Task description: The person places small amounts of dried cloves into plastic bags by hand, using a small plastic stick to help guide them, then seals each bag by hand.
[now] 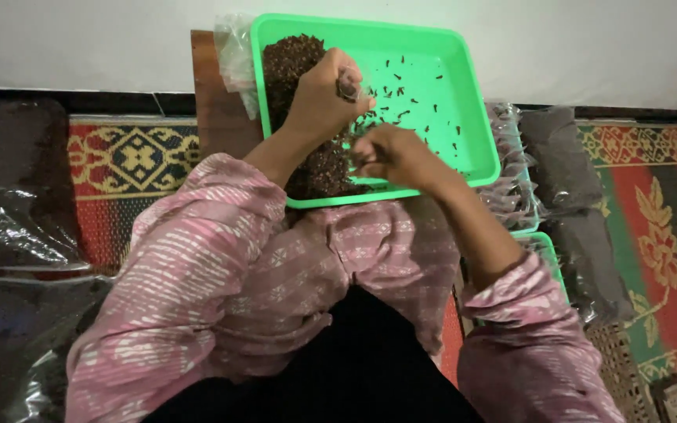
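Seated in pink patterned sleeves, the person's right hand (pixel 392 154) pinches narrowly over the near edge of a heap of dark cloves (pixel 295 86) in a green tray (pixel 476 149), while the left hand (pixel 324 98), farther in and directly over the heap, pinches a few.

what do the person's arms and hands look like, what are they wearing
Both arms wear loose pink sleeves with a woven pattern of white dashes and small motifs. The left sleeve and the right sleeve are pushed up, leaving the forearms bare. The left hand and right hand are bare, without gloves; no rings, watch or bracelets can be made out.
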